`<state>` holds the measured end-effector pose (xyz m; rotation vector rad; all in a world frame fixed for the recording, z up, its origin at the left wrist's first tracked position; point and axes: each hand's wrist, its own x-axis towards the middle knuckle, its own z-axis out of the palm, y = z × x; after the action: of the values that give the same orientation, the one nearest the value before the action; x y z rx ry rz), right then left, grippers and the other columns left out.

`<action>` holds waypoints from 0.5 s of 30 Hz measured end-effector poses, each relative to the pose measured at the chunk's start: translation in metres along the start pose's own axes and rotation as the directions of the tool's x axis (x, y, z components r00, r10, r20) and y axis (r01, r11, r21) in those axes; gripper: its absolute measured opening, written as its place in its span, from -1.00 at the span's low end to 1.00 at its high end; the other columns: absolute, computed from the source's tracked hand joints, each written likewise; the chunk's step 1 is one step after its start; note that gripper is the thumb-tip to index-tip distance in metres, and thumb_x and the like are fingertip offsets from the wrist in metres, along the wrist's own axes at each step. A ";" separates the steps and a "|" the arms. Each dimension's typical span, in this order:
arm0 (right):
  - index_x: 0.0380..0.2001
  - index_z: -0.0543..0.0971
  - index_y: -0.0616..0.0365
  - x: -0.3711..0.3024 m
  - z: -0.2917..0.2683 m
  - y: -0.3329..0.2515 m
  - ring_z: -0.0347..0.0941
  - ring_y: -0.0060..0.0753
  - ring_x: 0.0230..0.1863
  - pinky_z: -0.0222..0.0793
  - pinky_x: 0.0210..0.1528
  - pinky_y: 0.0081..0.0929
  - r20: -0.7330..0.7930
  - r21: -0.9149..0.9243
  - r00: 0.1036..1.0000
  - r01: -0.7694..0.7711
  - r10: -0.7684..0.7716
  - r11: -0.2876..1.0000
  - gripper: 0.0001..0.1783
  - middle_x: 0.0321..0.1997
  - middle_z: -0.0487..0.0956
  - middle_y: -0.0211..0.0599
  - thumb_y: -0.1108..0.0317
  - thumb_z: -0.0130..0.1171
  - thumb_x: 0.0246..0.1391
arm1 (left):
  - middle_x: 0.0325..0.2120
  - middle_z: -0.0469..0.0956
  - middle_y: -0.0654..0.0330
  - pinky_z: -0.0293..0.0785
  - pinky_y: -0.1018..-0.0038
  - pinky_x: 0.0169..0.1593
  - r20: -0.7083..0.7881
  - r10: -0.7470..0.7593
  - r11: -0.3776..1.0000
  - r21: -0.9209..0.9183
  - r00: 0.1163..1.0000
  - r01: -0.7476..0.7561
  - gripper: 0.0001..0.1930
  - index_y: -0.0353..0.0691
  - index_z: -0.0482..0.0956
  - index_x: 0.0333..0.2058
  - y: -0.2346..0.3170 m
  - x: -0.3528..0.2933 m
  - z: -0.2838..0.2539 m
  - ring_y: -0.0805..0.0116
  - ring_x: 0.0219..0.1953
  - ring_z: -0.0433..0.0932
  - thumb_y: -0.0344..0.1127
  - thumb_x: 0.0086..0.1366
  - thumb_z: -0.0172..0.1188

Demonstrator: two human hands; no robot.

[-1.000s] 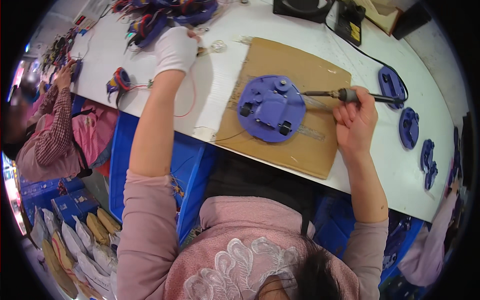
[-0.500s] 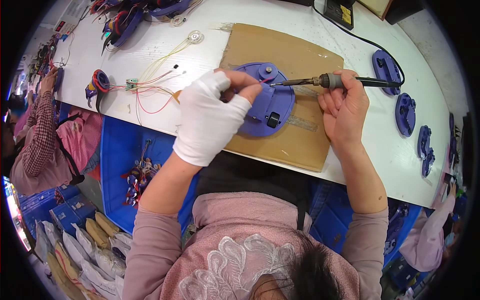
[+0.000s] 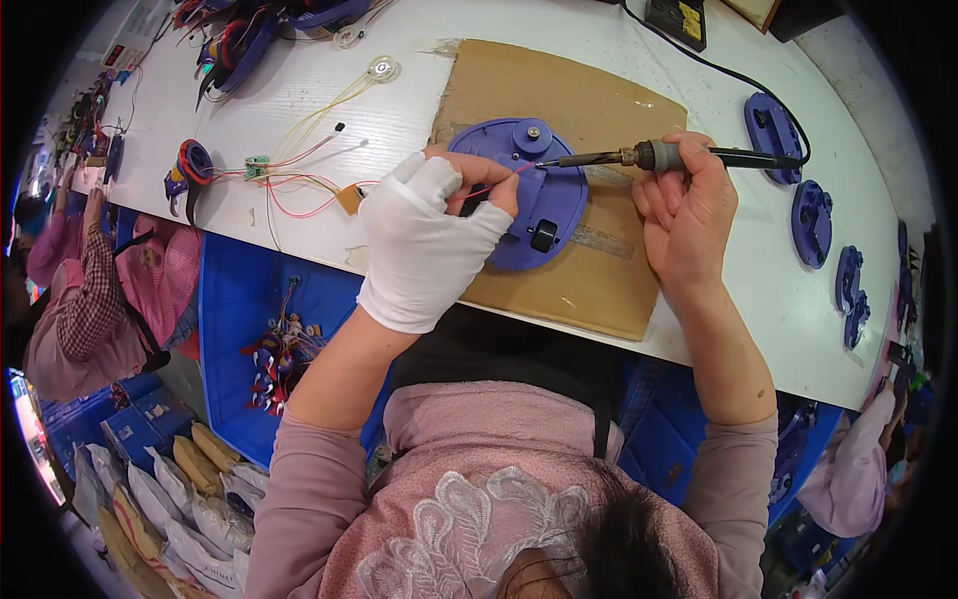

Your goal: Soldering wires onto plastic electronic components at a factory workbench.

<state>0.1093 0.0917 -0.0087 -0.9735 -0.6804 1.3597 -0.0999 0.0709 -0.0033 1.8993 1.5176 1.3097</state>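
Observation:
My left hand (image 3: 424, 240), in a white fingerless glove, pinches a thin red wire (image 3: 479, 192) between thumb and forefinger over a purple oval plastic base (image 3: 564, 200). In my right hand (image 3: 689, 220) is a soldering iron (image 3: 654, 156), held like a pen and pointing left. Its tip is at the wire's end, close above the base; whether they touch I cannot tell. The base lies on a cardboard sheet (image 3: 599, 295). Left of my glove, red and yellow wires join a small green circuit board (image 3: 256, 168), a brown piece (image 3: 349, 199) and a clear round disc (image 3: 383, 69).
Several purple parts (image 3: 811, 224) stand along the table's right side, under the iron's black cord (image 3: 718, 72). Wired purple assemblies (image 3: 239, 55) are heaped at the far left. A blue bin (image 3: 225, 369) holds parts below the table edge. Another person's sleeve (image 3: 85, 290) shows at left.
My left hand has turned slightly, and the red wire now shows at its fingertips. The iron's tip has shifted a little left. The brown piece and the base have moved slightly left.

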 end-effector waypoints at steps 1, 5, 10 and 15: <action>-0.35 0.41 0.12 0.000 0.000 0.000 -0.15 -0.72 -0.81 -0.14 -0.68 -0.66 -0.001 0.000 1.000 0.000 0.000 1.000 -0.80 -0.80 0.07 -0.60 0.25 -0.12 0.22 | -0.66 0.43 0.28 0.21 0.57 -0.59 -0.014 0.024 1.000 0.011 1.000 -0.024 -0.88 -0.19 0.57 -0.54 0.000 0.000 0.000 0.52 -0.67 0.29 -0.47 -0.06 0.36; -0.35 0.42 0.12 0.000 0.000 0.000 -0.15 -0.72 -0.80 -0.14 -0.68 -0.66 -0.002 -0.006 1.000 0.007 -0.007 1.000 -0.80 -0.80 0.07 -0.61 0.24 -0.12 0.22 | -0.66 0.43 0.28 0.22 0.56 -0.59 -0.038 0.070 0.998 0.011 0.997 -0.069 -0.86 -0.17 0.56 -0.54 -0.004 -0.001 0.004 0.50 -0.67 0.29 -0.48 -0.07 0.36; -0.34 0.43 0.12 -0.001 0.000 0.000 -0.15 -0.72 -0.79 -0.15 -0.68 -0.66 -0.016 0.002 1.000 -0.005 0.005 1.000 -0.79 -0.80 0.06 -0.61 0.24 -0.12 0.22 | -0.66 0.40 0.28 0.22 0.54 -0.60 -0.048 0.091 0.996 0.023 0.995 -0.090 -0.85 -0.16 0.56 -0.53 -0.005 -0.001 0.004 0.48 -0.68 0.29 -0.50 -0.08 0.36; -0.34 0.44 0.12 0.000 -0.002 -0.001 -0.15 -0.72 -0.79 -0.16 -0.68 -0.66 -0.026 0.012 1.000 -0.005 0.005 1.000 -0.78 -0.80 0.06 -0.61 0.23 -0.11 0.21 | -0.68 0.39 0.29 0.22 0.53 -0.60 -0.047 0.117 0.993 0.007 0.992 -0.117 -0.85 -0.16 0.56 -0.54 -0.008 -0.002 0.005 0.47 -0.68 0.28 -0.50 -0.09 0.36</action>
<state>0.1110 0.0912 -0.0088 -0.9816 -0.6500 1.3520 -0.1003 0.0734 -0.0128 2.0004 1.4515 1.4127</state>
